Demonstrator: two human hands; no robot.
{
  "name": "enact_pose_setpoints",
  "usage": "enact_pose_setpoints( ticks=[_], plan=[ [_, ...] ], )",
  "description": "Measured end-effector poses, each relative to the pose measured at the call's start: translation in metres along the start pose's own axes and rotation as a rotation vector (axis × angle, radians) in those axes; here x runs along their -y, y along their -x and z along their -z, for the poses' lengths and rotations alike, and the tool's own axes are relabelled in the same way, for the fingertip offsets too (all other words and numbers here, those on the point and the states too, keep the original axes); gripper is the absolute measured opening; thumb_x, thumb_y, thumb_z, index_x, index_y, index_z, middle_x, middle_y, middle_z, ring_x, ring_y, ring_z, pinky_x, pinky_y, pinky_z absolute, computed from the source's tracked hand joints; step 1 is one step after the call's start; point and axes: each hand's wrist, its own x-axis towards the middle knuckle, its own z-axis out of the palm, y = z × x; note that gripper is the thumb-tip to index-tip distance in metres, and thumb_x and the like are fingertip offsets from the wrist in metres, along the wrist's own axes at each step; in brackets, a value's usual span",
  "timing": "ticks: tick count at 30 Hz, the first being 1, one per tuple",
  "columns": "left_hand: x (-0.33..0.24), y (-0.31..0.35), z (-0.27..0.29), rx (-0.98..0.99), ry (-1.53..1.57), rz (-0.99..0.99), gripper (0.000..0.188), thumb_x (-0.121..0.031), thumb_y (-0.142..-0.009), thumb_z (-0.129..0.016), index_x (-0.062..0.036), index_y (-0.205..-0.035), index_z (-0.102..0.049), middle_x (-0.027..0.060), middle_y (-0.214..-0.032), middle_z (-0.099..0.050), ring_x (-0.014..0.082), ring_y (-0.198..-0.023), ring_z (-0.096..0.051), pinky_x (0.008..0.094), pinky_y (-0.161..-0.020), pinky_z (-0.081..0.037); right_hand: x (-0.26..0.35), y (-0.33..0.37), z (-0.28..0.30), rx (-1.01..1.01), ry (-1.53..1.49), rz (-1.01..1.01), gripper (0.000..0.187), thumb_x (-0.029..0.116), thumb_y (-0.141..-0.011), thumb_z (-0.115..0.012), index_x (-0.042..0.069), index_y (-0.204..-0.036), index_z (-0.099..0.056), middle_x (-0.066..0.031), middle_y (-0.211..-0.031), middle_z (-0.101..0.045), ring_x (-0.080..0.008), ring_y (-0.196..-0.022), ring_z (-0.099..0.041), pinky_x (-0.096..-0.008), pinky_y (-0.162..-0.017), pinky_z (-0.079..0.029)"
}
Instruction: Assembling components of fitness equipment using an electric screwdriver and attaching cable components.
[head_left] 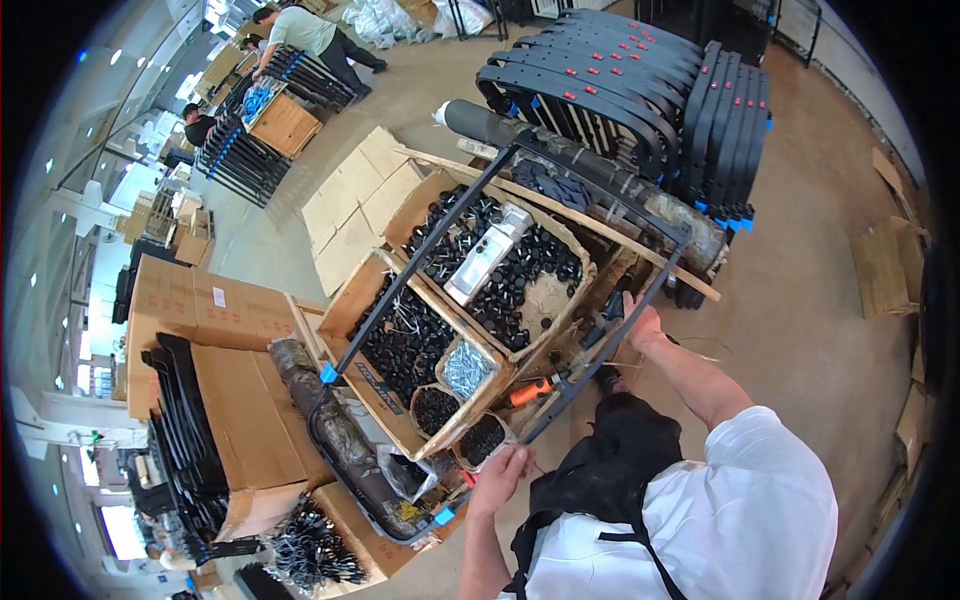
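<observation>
A black tubular metal frame [425,247] with blue end pieces spans the parts boxes in front of me. My right hand [643,322] is closed around its near right bar, beside a dark tool whose kind I cannot make out. My left hand [500,478] is closed at the lower part of the near side, where the bar appears to run under my fingers. Close to that hand is a small box of dark screws [482,440]. An orange-handled tool [530,392] lies between the boxes and the near bar.
Cardboard boxes hold black knobs [400,335] and silver screws [467,370]. A silver-grey box-shaped object [488,255] rests on the knobs. Wrapped rolls [300,375] flank the boxes. Black frames [590,80] are stacked far right; a large carton [250,400] stands left. Two people work far left.
</observation>
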Motion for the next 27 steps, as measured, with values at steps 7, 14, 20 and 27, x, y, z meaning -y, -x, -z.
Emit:
enact_pose_setpoints(
  ticks=[7, 14, 20, 27],
  plan=[
    [-0.093, -0.209, -0.010, -0.389, -0.215, -0.297, 0.030, -0.025, -0.107, -0.056, -0.0014, -0.119, -0.069, 0.0052, -0.092, -0.067, 0.0135, -0.082, -0.062, 0.0291, -0.077, -0.052, -0.019, -0.051, -0.009, 0.156, -0.028, -0.030, 0.066, 0.011, -0.084, -0.062, 0.001, -0.148, -0.045, -0.0312, -0.132, -0.054, -0.0456, -0.121, -0.059, -0.0510, -0.105, -0.049],
    [-0.161, -0.378, 0.005, -0.608, -0.789, -0.504, 0.049, -0.015, -0.093, -0.068, -0.0119, -0.140, -0.056, 0.0196, -0.143, -0.053, 0.0408, -0.127, -0.054, 0.0462, -0.106, -0.047, -0.065, -0.001, 0.039, 0.257, -0.106, 0.233, 0.054, 0.025, -0.092, -0.068, 0.002, -0.139, -0.055, -0.0228, -0.137, -0.056, -0.0419, -0.125, -0.058, -0.0500, -0.106, -0.048],
    [-0.178, -0.424, -0.011, -0.514, -1.140, -0.466, 0.074, -0.021, -0.086, -0.075, -0.0120, -0.152, -0.043, 0.0156, -0.155, -0.042, 0.0356, -0.141, -0.043, 0.0466, -0.112, -0.042, -0.053, 0.024, 0.167, 0.699, -0.133, 0.302, 0.037, 0.026, -0.094, -0.065, 0.006, -0.126, -0.066, -0.0221, -0.120, -0.066, -0.0409, -0.116, -0.063, -0.0482, -0.102, -0.051],
    [-0.129, -0.377, -0.018, -0.383, -0.871, -0.391, 0.049, -0.025, -0.086, -0.074, -0.0123, -0.132, -0.062, 0.0207, -0.121, -0.062, 0.0389, -0.112, -0.060, 0.0480, -0.096, -0.050, 0.046, -0.062, 0.216, 0.356, -0.471, 0.511, 0.022, 0.022, -0.094, -0.064, 0.005, -0.106, -0.071, -0.0152, -0.104, -0.067, -0.0348, -0.103, -0.065, -0.0464, -0.092, -0.052]
  ],
)
